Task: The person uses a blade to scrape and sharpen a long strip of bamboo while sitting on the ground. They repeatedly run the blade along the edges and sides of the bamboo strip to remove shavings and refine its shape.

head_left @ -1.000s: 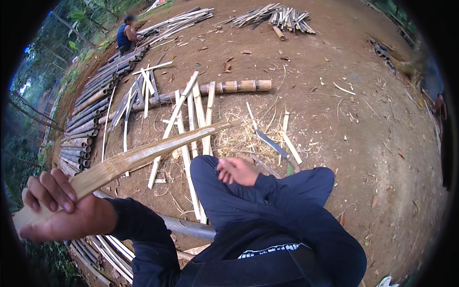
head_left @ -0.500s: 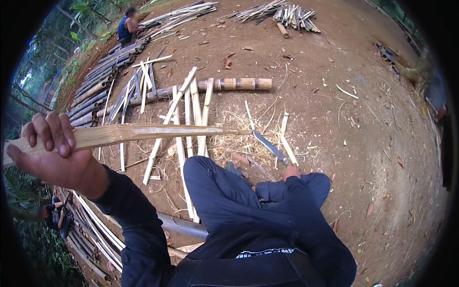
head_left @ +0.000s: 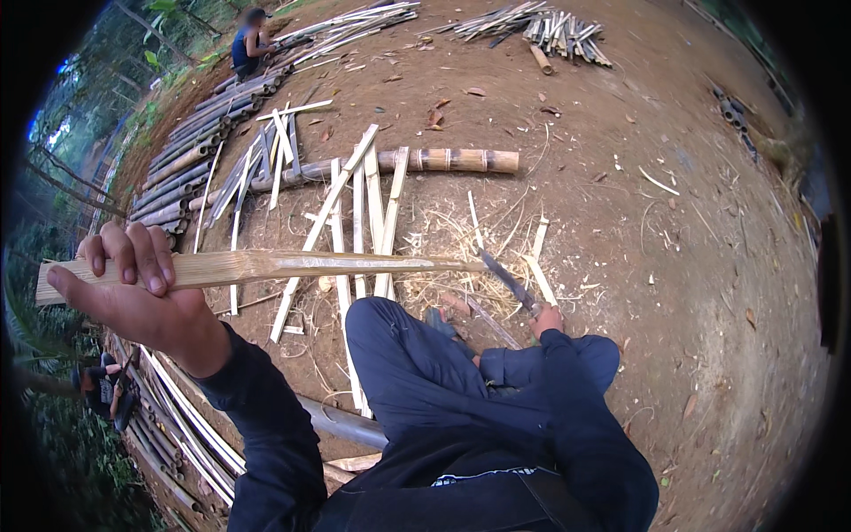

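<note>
My left hand [head_left: 155, 293] is closed round the near end of a long pale bamboo strip [head_left: 328, 263], raised at the left. The strip runs across to the right and tapers toward its far end. My right hand [head_left: 548, 321], low by my right knee, grips the handle of a large knife [head_left: 507, 280]. The blade points up and left, its tip close to the strip's far end; whether they touch I cannot tell. Pale shavings [head_left: 443, 282] litter the ground around the blade.
Several split bamboo strips [head_left: 372, 208] lean on a bamboo pole [head_left: 456, 160] ahead. Dark bamboo poles [head_left: 191, 164] lie in rows at the left. Another person [head_left: 251, 49] sits at the far left, and one more [head_left: 108, 387] at the lower left. A bundle of strips [head_left: 566, 37] lies far ahead.
The left hand and the strip have shifted slightly right and down in view. The knife has turned a little, its tip lower. Both holds are unchanged; the whole view has also shifted slightly.
</note>
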Demonstrator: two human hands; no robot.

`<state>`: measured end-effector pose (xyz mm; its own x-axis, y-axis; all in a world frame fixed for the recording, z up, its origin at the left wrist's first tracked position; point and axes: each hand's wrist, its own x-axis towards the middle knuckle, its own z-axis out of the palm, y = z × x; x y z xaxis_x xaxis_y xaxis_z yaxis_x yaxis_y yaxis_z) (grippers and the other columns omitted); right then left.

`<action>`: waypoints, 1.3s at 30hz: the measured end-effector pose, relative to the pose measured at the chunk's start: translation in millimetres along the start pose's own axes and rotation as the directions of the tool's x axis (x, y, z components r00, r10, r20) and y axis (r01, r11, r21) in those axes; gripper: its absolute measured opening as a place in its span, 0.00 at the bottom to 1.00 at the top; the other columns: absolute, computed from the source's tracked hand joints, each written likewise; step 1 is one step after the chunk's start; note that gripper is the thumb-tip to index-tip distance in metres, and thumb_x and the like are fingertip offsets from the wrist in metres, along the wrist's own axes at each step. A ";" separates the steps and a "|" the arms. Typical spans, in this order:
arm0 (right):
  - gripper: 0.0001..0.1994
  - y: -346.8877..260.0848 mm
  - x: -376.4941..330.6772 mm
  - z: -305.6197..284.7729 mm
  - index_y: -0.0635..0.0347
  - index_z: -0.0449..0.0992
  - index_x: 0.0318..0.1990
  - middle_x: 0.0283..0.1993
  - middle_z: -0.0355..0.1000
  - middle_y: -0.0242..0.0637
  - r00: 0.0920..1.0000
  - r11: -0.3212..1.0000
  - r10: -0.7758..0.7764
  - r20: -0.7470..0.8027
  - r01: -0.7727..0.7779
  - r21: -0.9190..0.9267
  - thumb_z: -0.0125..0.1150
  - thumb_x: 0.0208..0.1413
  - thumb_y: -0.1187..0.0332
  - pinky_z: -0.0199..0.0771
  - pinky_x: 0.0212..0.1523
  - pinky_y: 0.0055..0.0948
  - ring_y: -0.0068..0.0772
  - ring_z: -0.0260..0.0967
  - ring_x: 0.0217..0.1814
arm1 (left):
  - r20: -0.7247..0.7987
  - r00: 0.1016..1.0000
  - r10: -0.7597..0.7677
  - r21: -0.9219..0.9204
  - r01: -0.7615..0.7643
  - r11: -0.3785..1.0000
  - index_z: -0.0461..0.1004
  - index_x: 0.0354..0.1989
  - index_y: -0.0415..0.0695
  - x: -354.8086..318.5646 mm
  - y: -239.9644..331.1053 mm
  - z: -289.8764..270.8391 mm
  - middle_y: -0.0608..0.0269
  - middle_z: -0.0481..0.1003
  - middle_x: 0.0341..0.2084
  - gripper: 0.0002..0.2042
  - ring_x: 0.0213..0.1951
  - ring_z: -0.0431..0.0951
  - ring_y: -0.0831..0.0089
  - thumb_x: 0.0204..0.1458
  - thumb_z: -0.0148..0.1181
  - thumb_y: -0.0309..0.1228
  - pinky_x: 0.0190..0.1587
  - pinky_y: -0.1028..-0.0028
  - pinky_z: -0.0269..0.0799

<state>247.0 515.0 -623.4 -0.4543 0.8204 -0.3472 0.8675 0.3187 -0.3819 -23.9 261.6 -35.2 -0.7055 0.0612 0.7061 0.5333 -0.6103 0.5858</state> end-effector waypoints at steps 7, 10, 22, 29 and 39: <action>0.22 -33.5 0.6 -15.5 0.66 0.71 0.45 0.33 0.76 0.51 0.994 0.924 -0.104 -0.022 0.105 0.369 0.68 0.42 0.64 0.75 0.40 0.39 0.49 0.75 0.35 | 0.027 1.000 -0.016 -0.052 0.018 0.998 0.57 0.26 0.48 0.7 -3.8 -11.3 0.69 0.55 0.11 0.27 0.08 0.52 0.82 0.54 0.45 0.63 0.07 0.84 0.48; 0.18 -80.7 -40.7 -37.5 0.67 0.74 0.38 0.25 0.73 0.50 0.993 0.907 -0.058 -0.103 0.096 0.411 0.64 0.51 0.58 0.72 0.35 0.41 0.52 0.74 0.31 | 0.053 0.998 0.034 -0.080 -0.030 0.996 0.57 0.26 0.47 -5.9 6.8 -8.9 0.67 0.56 0.12 0.31 0.08 0.53 0.81 0.51 0.41 0.68 0.07 0.83 0.48; 0.17 -232.6 -261.2 -189.6 0.65 0.70 0.36 0.25 0.72 0.43 0.706 0.313 -0.598 -0.380 0.642 0.700 0.63 0.55 0.58 0.71 0.23 0.34 0.43 0.74 0.23 | 0.014 0.996 0.086 0.008 -0.086 0.996 0.58 0.24 0.46 -48.9 35.2 -30.0 0.68 0.56 0.12 0.36 0.09 0.51 0.81 0.46 0.37 0.74 0.10 0.82 0.45; 0.14 -224.0 -253.3 -177.9 0.62 0.72 0.31 0.22 0.68 0.38 0.563 0.179 -0.700 -0.439 0.733 0.656 0.68 0.50 0.62 0.68 0.20 0.31 0.37 0.68 0.18 | -0.073 0.993 0.091 0.123 -0.082 0.989 0.59 0.24 0.46 -60.3 43.1 -36.9 0.70 0.55 0.12 0.36 0.10 0.52 0.81 0.45 0.40 0.74 0.11 0.81 0.47; 0.14 -237.4 -278.9 -199.2 0.64 0.73 0.32 0.21 0.68 0.37 0.586 0.216 -0.666 -0.462 0.744 0.632 0.66 0.49 0.62 0.67 0.18 0.31 0.37 0.69 0.18 | 0.024 0.990 0.137 0.064 -0.138 0.988 0.58 0.27 0.46 -67.4 42.4 -27.7 0.70 0.56 0.13 0.33 0.09 0.52 0.82 0.50 0.42 0.69 0.10 0.82 0.48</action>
<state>208.2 305.1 -265.3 -0.7501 0.4879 0.4465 -0.2785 0.3794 -0.8823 33.4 209.7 -69.0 -0.6146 -0.0038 0.7888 0.6544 -0.5608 0.5072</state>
